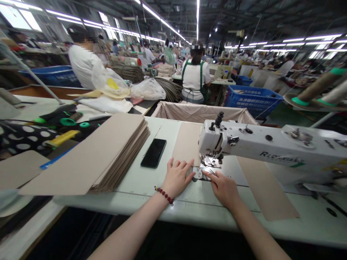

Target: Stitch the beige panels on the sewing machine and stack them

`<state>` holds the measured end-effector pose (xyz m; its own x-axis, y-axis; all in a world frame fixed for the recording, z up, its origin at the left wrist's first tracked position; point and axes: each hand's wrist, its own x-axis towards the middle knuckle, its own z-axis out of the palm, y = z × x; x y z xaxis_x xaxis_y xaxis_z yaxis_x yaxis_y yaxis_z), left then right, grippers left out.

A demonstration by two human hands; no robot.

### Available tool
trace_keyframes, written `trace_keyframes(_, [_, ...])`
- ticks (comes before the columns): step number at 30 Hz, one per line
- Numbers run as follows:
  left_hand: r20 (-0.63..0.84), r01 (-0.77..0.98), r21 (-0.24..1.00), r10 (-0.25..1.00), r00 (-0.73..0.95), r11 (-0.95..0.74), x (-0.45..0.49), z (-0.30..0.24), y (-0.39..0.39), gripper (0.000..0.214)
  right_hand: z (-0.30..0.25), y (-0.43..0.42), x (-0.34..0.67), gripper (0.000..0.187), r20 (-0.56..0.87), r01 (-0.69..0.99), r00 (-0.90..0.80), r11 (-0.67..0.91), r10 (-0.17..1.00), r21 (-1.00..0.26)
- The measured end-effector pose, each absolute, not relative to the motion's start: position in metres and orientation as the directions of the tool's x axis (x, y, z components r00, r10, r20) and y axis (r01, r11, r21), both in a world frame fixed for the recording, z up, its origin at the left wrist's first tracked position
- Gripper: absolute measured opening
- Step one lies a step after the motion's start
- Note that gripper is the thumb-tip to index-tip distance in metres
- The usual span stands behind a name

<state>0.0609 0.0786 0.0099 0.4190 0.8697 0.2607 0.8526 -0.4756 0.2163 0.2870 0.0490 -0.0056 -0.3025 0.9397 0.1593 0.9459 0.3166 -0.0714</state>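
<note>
My left hand (177, 177) lies with fingers spread, its fingertips on the near end of a beige panel (187, 142) just left of the needle area. A beaded bracelet is round that wrist. My right hand (225, 189) is curled at the front of the metal needle plate (211, 162), index finger stretched toward it. A small pointed metal tool (212, 172), perhaps thread snips, pokes out by its fingers; the rest of it is hidden. Above stands the head of a white sewing machine (244, 141). Another beige strip (267, 191) passes beneath the machine arm on the right.
A tall stack of beige panels (89, 151) lies on the left, with a black phone (153, 153) beside it. Behind the table are a cloth-lined bin (195, 111) and a blue crate (252, 99). Thread cones (317, 86) stand at right. Other people sit further back.
</note>
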Motion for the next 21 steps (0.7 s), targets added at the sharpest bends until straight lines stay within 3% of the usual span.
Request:
trace_keyframes(5, [0.238,0.843,0.201,0.86,0.452,-0.499,0.054,0.016,0.054,0.034,-0.004,0.047,0.287,0.044,0.159,0.949,-0.302,0.313,0.94,-0.043])
trace_keyframes(7, [0.211,0.829,0.207,0.851,0.481,-0.52,0.044,0.015,0.03,0.04,-0.003,0.047,0.287,0.043,0.158,0.95,-0.301,0.311,0.94,-0.037])
trace_keyframes(10, [0.151,0.795,0.282,0.843,0.516,-0.537,0.022,0.018,-0.016,0.056,-0.003,0.046,0.287,0.043,0.152,0.951,-0.298,0.307,0.942,-0.035])
trace_keyframes(12, [0.102,0.769,0.367,0.844,0.526,-0.524,0.009,0.025,-0.039,0.045,-0.003,0.045,0.287,0.043,0.143,0.952,-0.297,0.305,0.944,-0.036])
trace_keyframes(15, [0.104,0.796,0.434,0.901,0.42,-0.421,0.005,0.036,-0.044,0.025,-0.001,0.044,0.286,0.045,0.126,0.952,-0.299,0.305,0.946,-0.035])
trace_keyframes(19, [0.194,0.872,0.396,0.954,0.227,-0.288,0.032,0.029,0.006,0.03,0.007,0.043,0.284,0.049,0.091,0.946,-0.321,0.325,0.943,-0.024])
trace_keyframes(21, [0.2,0.896,0.361,0.96,0.198,-0.26,0.048,0.017,0.032,0.045,0.015,0.037,0.287,0.053,0.067,0.939,-0.34,0.342,0.938,-0.026])
